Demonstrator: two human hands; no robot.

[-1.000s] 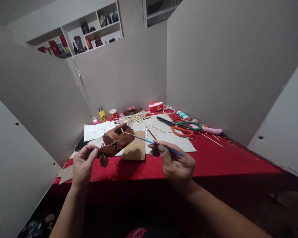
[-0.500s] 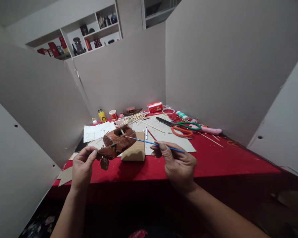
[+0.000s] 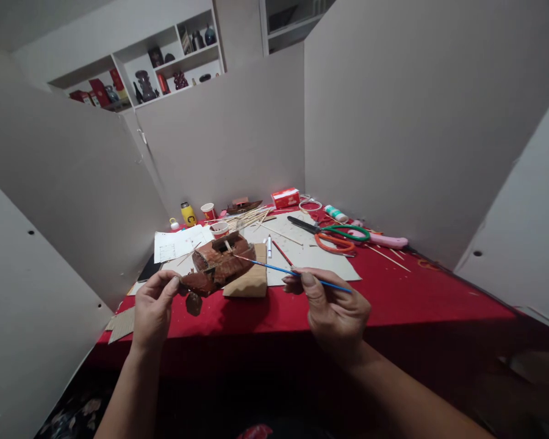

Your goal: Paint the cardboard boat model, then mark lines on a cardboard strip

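My left hand (image 3: 154,305) pinches one end of a brown model boat (image 3: 226,263) and keeps it tilted above the table. The boat has an opening in its upper side, and a dark rounded piece hangs below the pinched end. Between the thumb and fingers of my right hand (image 3: 332,305) is a thin blue paintbrush (image 3: 281,270). Its tip points left and meets the boat's side, near the opening. Behind and below the boat stands a tan block (image 3: 249,281) on the table.
Large green and orange scissors (image 3: 333,235) lie right of centre on a pale board (image 3: 343,268). Thin wooden sticks (image 3: 249,218), paper cups (image 3: 208,211), a yellow bottle (image 3: 188,213) and another model boat (image 3: 244,206) stand farther back. Grey partitions (image 3: 219,146) enclose the red table.
My right hand and the paintbrush have shifted slightly right and down, the tip moving along the boat's side. The boat has turned a little and moved slightly right in my left hand.
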